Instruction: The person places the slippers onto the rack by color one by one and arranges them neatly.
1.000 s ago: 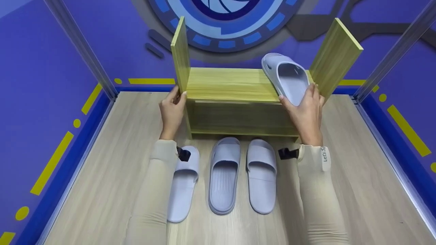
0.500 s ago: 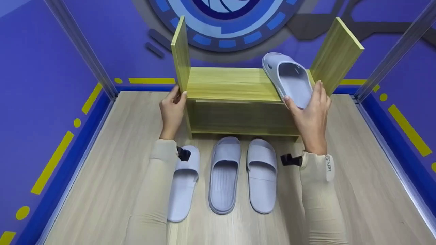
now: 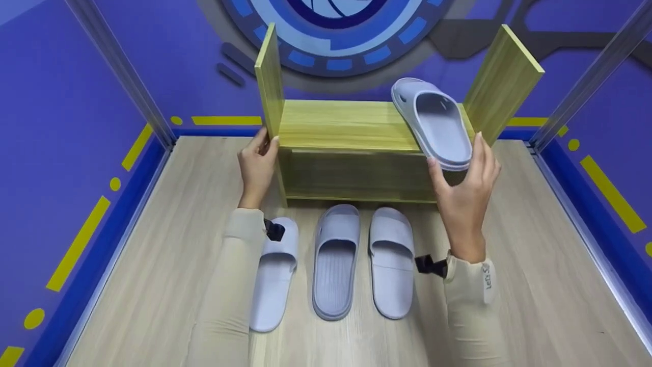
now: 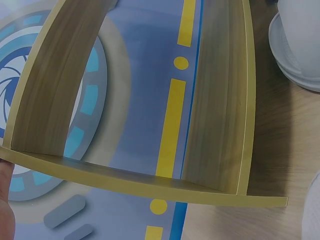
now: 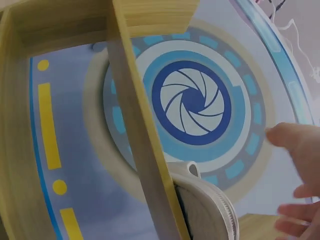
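A pale wooden shoe rack [image 3: 341, 122] with raised side panels stands against the back wall. My left hand [image 3: 257, 165] grips its left side panel at the front edge, thumb in front and the other fingers partly hidden behind. On the upper shelf, at the right end, lies a grey slipper [image 3: 443, 127], toe toward the wall and heel jutting past the shelf's front edge. Around that heel my right hand [image 3: 466, 196] is spread, thumb on one side and fingers on the other. The right wrist view shows a gap between the fingers and the slipper [image 5: 207, 207].
Three more grey slippers stand on the wooden floor before the rack: a left one [image 3: 272, 295] partly behind the left sleeve, a ribbed middle one [image 3: 333, 285] and a right one [image 3: 392, 285]. Blue walls [image 3: 66, 102] enclose the floor at the back and both sides.
The right hand has loosened from the slipper's heel and drawn back toward the person, its fingers spreading. The slipper stays at the rack's right end. The left hand has not moved.
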### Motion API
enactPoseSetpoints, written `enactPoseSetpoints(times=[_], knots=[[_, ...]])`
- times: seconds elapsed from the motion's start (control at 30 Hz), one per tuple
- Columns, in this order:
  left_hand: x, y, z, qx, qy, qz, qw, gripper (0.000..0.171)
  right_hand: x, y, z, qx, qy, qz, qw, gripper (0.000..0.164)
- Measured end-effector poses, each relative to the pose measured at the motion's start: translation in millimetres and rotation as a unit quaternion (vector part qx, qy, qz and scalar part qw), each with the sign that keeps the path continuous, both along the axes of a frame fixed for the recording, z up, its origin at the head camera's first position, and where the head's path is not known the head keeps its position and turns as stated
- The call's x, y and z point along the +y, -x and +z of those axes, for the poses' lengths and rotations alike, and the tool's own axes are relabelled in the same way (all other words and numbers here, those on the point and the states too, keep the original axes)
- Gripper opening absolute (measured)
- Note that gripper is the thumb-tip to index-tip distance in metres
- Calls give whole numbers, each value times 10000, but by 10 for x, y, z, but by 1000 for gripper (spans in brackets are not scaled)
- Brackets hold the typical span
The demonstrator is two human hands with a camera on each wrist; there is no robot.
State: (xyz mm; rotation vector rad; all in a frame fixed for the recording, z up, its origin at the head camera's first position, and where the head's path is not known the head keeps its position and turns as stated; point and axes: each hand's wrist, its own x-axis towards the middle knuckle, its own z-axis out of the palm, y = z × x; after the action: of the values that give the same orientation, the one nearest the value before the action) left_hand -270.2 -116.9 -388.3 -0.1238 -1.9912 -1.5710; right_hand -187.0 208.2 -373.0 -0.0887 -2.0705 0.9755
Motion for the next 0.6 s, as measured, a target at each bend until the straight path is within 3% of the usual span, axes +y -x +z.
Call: enactPoseSetpoints(times=[0.07, 0.33, 0.6], knots=[[-2, 8, -7, -19, -8, -40, 10000, 35, -43, -62, -50, 299, 15, 64, 9995, 78], [-68, 248, -253, 59, -116, -73, 9999, 38, -227, -270, -363, 936, 146, 567, 9939, 76], [-86, 249, -275, 150, -131, -93, 9998, 37, -428, -493, -789, 558, 147, 1072, 9926, 77]])
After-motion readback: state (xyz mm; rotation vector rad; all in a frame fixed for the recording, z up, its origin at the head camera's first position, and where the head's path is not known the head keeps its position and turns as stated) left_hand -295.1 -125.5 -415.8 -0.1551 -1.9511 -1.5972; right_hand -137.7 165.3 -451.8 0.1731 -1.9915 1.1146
